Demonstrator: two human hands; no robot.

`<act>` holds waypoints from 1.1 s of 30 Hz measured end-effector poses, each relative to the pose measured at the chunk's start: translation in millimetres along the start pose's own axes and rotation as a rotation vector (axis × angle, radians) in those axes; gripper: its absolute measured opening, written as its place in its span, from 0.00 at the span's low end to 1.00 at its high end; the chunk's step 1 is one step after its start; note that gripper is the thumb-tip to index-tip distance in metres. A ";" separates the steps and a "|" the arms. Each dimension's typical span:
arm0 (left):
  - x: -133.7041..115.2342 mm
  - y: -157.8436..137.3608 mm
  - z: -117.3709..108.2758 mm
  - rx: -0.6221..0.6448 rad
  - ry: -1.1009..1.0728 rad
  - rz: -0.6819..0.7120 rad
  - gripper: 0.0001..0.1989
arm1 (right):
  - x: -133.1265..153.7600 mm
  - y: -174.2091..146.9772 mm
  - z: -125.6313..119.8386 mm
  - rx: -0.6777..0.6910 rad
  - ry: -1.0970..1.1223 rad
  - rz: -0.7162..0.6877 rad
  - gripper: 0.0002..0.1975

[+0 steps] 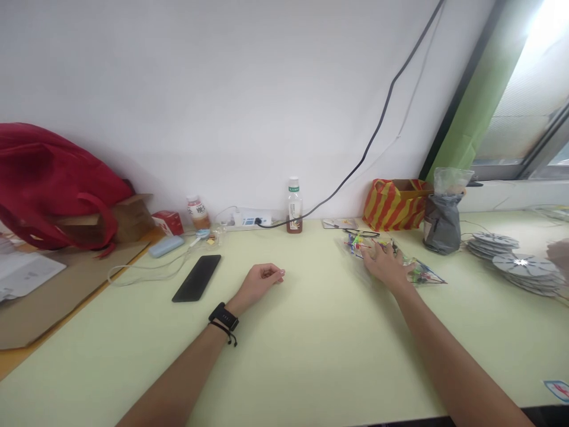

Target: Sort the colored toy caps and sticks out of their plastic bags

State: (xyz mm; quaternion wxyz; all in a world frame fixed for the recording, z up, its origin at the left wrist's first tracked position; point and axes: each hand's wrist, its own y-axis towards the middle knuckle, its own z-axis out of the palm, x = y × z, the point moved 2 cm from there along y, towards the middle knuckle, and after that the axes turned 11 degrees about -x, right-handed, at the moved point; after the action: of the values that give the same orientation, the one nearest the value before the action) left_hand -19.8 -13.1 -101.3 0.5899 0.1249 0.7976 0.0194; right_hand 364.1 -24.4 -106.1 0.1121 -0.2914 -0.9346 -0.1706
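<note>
My left hand (263, 280) rests on the table with its fingers curled in and the thumb pressed to them. Whatever may be between those fingertips is hidden. A black watch (224, 316) and a dark cord bracelet are on that wrist. To the right, my right hand (386, 265) lies with spread fingers on a clear plastic bag (355, 261). Small colourful pieces (422, 273), green, blue, red and yellow, show through the plastic. Part of the bag is covered by the hand. A black phone (197, 279) lies left of my left hand.
Along the wall stand a drink bottle (294, 207), a power strip (255, 219), a second bottle (198, 212) and a red-yellow striped bag (391, 204). A grey bag (442, 222) and stacked grey discs (527, 273) are at right. A red bag (48, 184) sits on the left; a black cable hangs down.
</note>
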 end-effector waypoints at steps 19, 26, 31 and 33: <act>-10.8 -19.2 8.4 -0.065 0.470 0.394 0.18 | 75.0 -91.0 -12.6 -0.059 0.543 -0.873 0.32; -21.2 -32.4 11.9 0.308 0.813 0.387 0.38 | 80.1 -113.3 9.7 0.320 0.227 -0.906 0.38; -25.3 -33.5 12.2 0.324 0.855 0.379 0.41 | 81.9 -111.9 0.2 0.377 0.230 -0.898 0.41; -26.3 -33.8 12.6 0.326 0.857 0.381 0.42 | 83.0 -113.9 -6.6 0.415 0.247 -0.924 0.42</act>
State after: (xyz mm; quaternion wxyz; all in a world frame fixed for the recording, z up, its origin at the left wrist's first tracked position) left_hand -6.7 -53.2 -86.5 0.1675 0.3398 0.9240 0.0514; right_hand 231.7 -72.8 -103.3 0.1899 0.2023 -0.9596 -0.0465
